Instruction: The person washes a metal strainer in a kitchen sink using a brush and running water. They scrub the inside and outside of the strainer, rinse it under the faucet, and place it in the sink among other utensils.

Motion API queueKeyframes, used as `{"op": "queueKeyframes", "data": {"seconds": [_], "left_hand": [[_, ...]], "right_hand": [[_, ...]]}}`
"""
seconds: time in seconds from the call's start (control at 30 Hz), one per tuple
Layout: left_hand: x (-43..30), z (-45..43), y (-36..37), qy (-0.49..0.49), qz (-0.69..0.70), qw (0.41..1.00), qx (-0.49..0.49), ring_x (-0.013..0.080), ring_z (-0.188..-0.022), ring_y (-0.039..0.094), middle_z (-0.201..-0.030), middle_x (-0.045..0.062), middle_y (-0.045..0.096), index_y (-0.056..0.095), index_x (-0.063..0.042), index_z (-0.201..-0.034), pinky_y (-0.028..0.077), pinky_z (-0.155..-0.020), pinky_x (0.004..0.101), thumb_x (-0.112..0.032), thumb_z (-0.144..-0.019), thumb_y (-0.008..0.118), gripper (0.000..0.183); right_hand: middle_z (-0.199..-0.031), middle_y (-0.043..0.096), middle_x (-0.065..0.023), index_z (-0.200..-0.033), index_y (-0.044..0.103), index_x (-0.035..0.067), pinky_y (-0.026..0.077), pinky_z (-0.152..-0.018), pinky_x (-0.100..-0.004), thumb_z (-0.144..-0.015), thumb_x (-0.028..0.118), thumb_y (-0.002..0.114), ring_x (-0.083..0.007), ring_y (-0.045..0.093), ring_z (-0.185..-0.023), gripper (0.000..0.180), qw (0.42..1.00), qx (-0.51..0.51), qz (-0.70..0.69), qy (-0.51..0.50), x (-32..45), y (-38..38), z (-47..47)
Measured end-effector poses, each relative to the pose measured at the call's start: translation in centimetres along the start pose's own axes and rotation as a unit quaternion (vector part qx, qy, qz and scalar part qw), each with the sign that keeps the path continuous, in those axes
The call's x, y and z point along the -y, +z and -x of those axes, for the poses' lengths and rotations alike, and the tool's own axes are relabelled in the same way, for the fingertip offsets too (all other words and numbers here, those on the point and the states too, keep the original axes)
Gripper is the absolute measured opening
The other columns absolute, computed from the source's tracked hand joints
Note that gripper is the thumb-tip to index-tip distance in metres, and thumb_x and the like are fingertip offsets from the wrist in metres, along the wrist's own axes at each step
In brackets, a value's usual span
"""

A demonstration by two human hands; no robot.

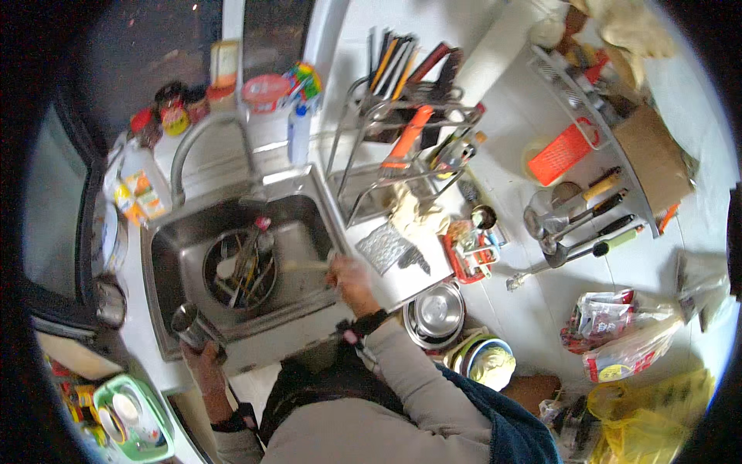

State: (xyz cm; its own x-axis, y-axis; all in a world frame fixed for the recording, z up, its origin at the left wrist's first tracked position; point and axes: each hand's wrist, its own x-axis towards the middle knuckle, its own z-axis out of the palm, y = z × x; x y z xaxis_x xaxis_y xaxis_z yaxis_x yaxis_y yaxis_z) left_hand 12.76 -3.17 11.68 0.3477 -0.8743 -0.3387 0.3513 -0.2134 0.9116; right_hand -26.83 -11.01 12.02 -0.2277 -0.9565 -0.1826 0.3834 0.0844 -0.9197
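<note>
My left hand [204,362] grips a stainless steel cup [194,326], tilted over the near left corner of the steel sink [155,290]. Over the sink's right rim is my right hand [351,281], blurred, its fingers curled around a pale, slender stick-like utensil [304,266] that points left into the basin. Motion blur hides what exactly that utensil is. Inside the basin stands a round dark bowl [210,290] full of utensils, among them a white spoon [227,268] and several thin sticks. The curved faucet [179,156] arches above the far side.
A metal rack [353,139] with knives and an orange-handled brush [411,136] stands right of the sink. Bottles and jars line the back ledge, including a blue-white bottle [298,136]. Steel bowls [437,310] sit lower right; a green basket [165,429] is lower left.
</note>
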Motion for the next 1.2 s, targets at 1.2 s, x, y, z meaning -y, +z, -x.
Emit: {"op": "queueKeyframes", "data": {"seconds": [1.2], "left_hand": [[-4.5,3.2,5.3,0.014,-0.660,0.741,-0.125,0.0372,-0.099,0.069,-0.104,0.021,0.071,0.052,-0.001,-0.126,0.054,-0.087,0.0433,-0.042,-0.064,0.087,0.082]], "right_hand": [[-0.101,0.066,-0.0194,-0.110,0.060,0.008,0.053,-0.079,-0.0503,-0.096,0.018,0.052,-0.0436,0.065,-0.093,0.019,0.706,0.180,0.669,-0.147,0.8,-7.5,7.7]]}}
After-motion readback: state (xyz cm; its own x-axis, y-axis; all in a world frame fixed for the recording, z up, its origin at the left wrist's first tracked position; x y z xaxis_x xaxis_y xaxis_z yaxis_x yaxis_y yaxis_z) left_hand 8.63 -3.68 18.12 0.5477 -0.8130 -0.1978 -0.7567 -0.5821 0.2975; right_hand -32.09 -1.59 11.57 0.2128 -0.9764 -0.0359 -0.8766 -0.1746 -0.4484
